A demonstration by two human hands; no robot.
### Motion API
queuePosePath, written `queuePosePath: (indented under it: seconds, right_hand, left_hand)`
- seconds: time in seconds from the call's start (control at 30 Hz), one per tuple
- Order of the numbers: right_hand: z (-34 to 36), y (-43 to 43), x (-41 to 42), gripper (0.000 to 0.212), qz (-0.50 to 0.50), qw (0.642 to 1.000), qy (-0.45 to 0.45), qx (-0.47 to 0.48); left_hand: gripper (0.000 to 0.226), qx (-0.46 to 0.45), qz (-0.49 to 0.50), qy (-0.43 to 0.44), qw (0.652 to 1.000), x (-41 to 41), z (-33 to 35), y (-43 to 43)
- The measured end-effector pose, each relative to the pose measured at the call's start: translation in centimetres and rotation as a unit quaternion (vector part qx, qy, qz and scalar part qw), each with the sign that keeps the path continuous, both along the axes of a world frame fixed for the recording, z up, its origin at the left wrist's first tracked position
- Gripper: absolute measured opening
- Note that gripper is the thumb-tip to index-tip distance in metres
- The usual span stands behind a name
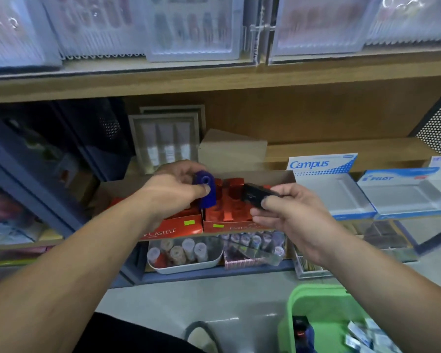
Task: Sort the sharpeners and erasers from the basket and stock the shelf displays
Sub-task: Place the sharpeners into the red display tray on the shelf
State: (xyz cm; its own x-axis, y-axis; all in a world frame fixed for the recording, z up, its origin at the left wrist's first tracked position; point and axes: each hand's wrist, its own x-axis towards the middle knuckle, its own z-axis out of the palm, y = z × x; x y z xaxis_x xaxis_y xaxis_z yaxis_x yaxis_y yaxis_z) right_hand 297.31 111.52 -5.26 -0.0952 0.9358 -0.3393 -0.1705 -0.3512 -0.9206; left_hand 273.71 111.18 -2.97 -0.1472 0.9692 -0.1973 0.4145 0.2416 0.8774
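Observation:
My left hand (175, 188) pinches a blue sharpener (206, 191) over the left of two red display boxes (178, 226) on the shelf. My right hand (288, 212) grips a black sharpener (256, 194) over the right red box (229, 225). Several red sharpeners (231, 187) stand in these boxes. A green basket (316, 307) sits on the floor at the lower right, holding small white packets and a dark item.
Two blue-and-white display trays, marked Campus (334, 197) and Pilot (405, 192), stand to the right of the red boxes. A white tub (186, 267) of small round items sits on the lower shelf. A brown box (232, 151) and frames stand behind.

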Motion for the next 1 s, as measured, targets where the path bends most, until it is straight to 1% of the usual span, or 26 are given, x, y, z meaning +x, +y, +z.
queuePosePath:
  seconds: [0.07,0.17,0.23,0.3,0.37,0.43,0.5,0.63,0.67,0.73,0.83,0.9,1.0]
  right_hand:
    - [-0.1,0.1,-0.4,0.02,-0.001,1.0,-0.003,0.0]
    - [-0.3,0.0,-0.7,0.007,0.005,0.999,-0.037,0.012]
    - [-0.6,-0.1,-0.8,0.009,0.004,0.999,-0.042,0.025]
    - [-0.6,-0.2,-0.9,0.014,0.01,0.999,-0.04,0.033]
    - [-0.4,-0.1,-0.9,0.02,0.033,0.998,-0.043,0.034]
    - [-0.2,0.0,-1.1,0.03,0.065,0.995,-0.06,0.036]
    - [-0.2,0.1,-1.3,0.039,0.083,0.99,-0.101,0.046]
    - [0.0,0.5,-1.6,0.039,0.063,0.975,-0.194,0.086]
    - [0.1,0.6,-1.8,0.038,0.062,0.969,-0.217,0.103]
    - [0.2,0.8,-2.1,0.034,0.077,0.956,-0.25,0.135]
    - [-0.1,1.4,-2.8,0.027,0.112,0.949,-0.256,0.148]
    - [-0.4,1.7,-3.4,0.031,0.129,0.948,-0.248,0.151]
    - [-0.7,1.9,-3.9,0.034,0.136,0.944,-0.258,0.155]
  left_hand:
    - [0.041,0.017,-0.011,0.004,1.0,-0.1,-0.3,0.2]
    - [0.048,0.05,-0.023,0.023,0.998,0.2,-0.2,0.3]
    - [0.054,0.059,-0.036,0.041,0.997,0.4,0.0,0.5]
    - [0.058,0.064,-0.06,0.103,0.991,0.5,0.3,0.6]
    - [0.051,0.065,-0.056,0.171,0.981,0.7,0.5,0.7]
    - [0.044,0.068,-0.027,0.208,0.975,0.9,0.4,1.1]
    - [0.038,0.054,-0.019,0.235,0.97,1.3,0.0,1.4]
    - [0.027,0.032,-0.065,0.283,0.956,1.5,-0.6,1.9]
    - [0.026,0.032,-0.079,0.299,0.95,1.5,-0.7,2.0]
    - [0.031,0.023,-0.096,0.32,0.942,1.6,-0.6,2.3]
    - [0.036,0.01,-0.081,0.314,0.946,1.8,-0.6,2.3]
    - [0.033,0.017,-0.056,0.299,0.953,1.8,-0.4,2.2]
    - [0.025,-0.009,-0.082,0.336,0.938,2.2,0.4,2.5]
